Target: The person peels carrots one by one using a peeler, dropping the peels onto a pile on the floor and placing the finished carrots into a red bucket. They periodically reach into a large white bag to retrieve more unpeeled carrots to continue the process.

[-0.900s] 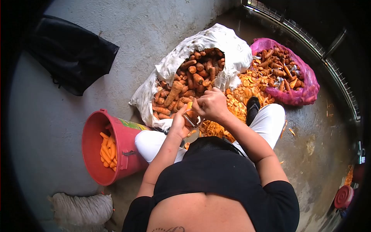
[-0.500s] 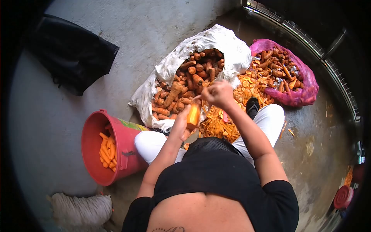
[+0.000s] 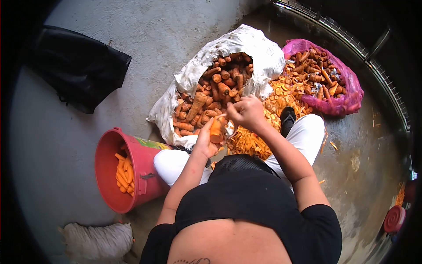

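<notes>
My left hand (image 3: 205,143) is wrapped around a thick carrot (image 3: 216,132), its bright orange cut end turned toward me. Closed just beyond the carrot's far end is my right hand (image 3: 247,112), holding what looks like a peeler (image 3: 222,116), small and mostly hidden by the fingers. Beyond both hands lies a white sack (image 3: 266,55), open and full of unpeeled carrots (image 3: 198,105). Orange peelings (image 3: 252,145) are heaped on the floor below my right forearm.
A red bucket (image 3: 149,160) with peeled carrots (image 3: 125,174) lies tipped toward the left, beside my knee. A pink mesh bag (image 3: 351,90) of carrots and scraps sits far right. Black material (image 3: 83,66), a pale sack (image 3: 96,240) and a red round lid (image 3: 392,219) are further out.
The carrot has turned and tilted in my left hand, showing more of its cut end. My right hand has shifted slightly down, and the whole view has moved a little.
</notes>
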Demonstrator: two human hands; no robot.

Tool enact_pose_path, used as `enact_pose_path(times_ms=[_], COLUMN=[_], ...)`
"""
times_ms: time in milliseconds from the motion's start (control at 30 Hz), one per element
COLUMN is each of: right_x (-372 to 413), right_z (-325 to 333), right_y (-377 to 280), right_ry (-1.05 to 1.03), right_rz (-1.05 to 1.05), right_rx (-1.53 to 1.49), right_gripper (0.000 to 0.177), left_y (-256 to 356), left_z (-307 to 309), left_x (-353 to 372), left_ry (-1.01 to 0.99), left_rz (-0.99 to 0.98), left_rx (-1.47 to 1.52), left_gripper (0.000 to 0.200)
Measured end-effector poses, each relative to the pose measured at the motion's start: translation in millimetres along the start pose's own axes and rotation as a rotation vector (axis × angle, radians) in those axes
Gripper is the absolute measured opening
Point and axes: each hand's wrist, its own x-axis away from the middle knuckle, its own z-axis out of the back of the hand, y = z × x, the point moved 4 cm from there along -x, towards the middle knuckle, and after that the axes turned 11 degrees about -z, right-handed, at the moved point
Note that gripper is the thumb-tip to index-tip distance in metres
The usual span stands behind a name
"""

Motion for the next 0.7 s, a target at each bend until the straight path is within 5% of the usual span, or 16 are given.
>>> enact_pose_path(times_ms=[133, 400, 500, 567, 600, 700], right_x=[2.2, 3.0, -7.5, -24.6, -28.6, -31.2], right_z=[-1.3, -7.4, -14.6, -25.3, -26.1, -11.0], right_y=[-25.4, -25.7, 4.8, 51.9, 78.8, 93.2], right_ry=[-0.013, -0.046, 0.02, -0.117, -0.179, -0.056], right_rz=[0.14, 0.215, 0.131, -0.021, -0.208, -0.273], right_rx=[0.018, 0.014, 0.082, 0.47, 0.555, 0.524], right_gripper=[0.032, 0.032, 0.033, 0.042, 0.046, 0.046], left_y=[6.3, 5.1, 3.4, 2.3, 5.1, 12.5], left_z=[-16.4, -7.4, 2.3, -2.2, -7.0, -11.7], left_x=[12.6, 14.4, 13.8, 21.1, 25.7, 26.0], left_ry=[0.186, 0.099, -0.129, -0.177, -0.159, -0.08], left_rz=[0.036, 0.002, 0.023, 0.052, 0.046, 0.007], left_rx=[0.029, 0.012, -0.037, -0.072, -0.078, -0.119], left_gripper=[0.038, 0.035, 0.04, 0.043, 0.044, 0.045])
